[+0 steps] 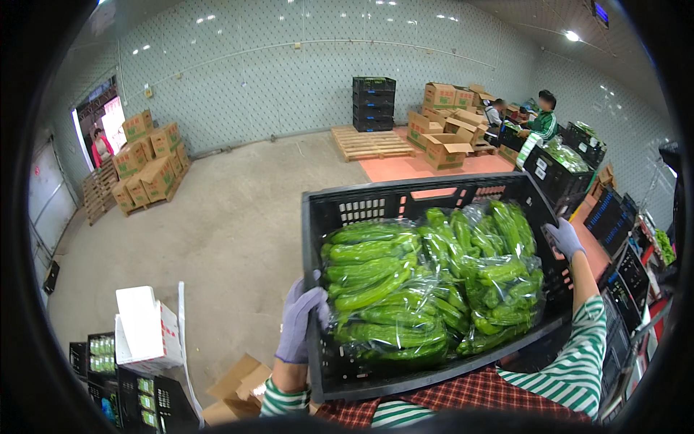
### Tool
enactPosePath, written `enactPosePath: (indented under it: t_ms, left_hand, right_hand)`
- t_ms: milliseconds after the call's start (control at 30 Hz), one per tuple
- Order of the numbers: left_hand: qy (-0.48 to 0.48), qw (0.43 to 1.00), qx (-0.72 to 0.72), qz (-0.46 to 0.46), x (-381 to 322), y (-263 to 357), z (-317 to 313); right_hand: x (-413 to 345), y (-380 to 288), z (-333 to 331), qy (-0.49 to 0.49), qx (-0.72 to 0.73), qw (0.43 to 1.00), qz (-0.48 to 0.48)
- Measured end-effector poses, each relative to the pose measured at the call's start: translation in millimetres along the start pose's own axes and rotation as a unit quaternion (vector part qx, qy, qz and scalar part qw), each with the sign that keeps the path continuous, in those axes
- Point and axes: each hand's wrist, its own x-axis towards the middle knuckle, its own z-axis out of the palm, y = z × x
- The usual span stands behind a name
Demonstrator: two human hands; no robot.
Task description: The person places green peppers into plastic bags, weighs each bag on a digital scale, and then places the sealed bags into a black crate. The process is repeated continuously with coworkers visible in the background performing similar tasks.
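Note:
I carry a black plastic crate [415, 386] in front of my body, tilted a little in the view. Inside it lie several clear plastic bags of long green peppers [374, 260]. My left hand [303, 314], in a pale purple glove, grips the crate's left end wall, its fingers hooked over the side. At the opposite end, my right hand [566, 238] wears the same kind of glove and holds on by the handle opening. Part of each hand's fingers is hidden by the crate walls.
Stacked black crates [374, 106] stand on a wooden pallet [374, 145] by the far wall. Cardboard boxes [152, 163] are piled at left, and open ones [447, 152] at right. A person in green [542, 122] works beside filled crates [558, 168]. A white foam box [141, 336] sits lower left.

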Motion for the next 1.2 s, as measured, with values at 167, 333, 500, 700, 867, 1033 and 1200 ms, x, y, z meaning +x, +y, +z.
enactPosePath:
  t_ms: [167, 333, 500, 700, 867, 1033, 1200]
  left_hand:
    - [0.044, 0.997, 0.056, 0.017, 80, -21, -86]
    - [0.114, 0.992, 0.052, -0.026, 132, -42, -186]
    - [0.13, 0.986, 0.103, -0.023, 203, 6, -167]
    - [0.098, 0.983, 0.156, 0.008, 296, 22, -160]
    - [0.05, 0.982, 0.182, 0.01, 377, -7, -190]
    - [0.052, 0.984, 0.169, -0.03, 468, 73, -161]
    - [0.03, 0.989, 0.142, -0.04, 534, 84, -173]
  right_hand:
    - [99, -100, 150, -0.104, 0.032, 0.994, -0.017]
    - [123, -163, 304, -0.214, 0.036, 0.975, -0.04]
    - [162, -179, 371, -0.272, 0.062, 0.96, -0.017]
    - [188, -156, 467, -0.232, 0.117, 0.965, 0.016]
    - [198, -172, 515, -0.235, 0.192, 0.94, 0.152]
    - [290, -223, 471, -0.246, 0.17, 0.939, 0.171]
    - [331, -244, 482, -0.211, 0.146, 0.952, 0.166]
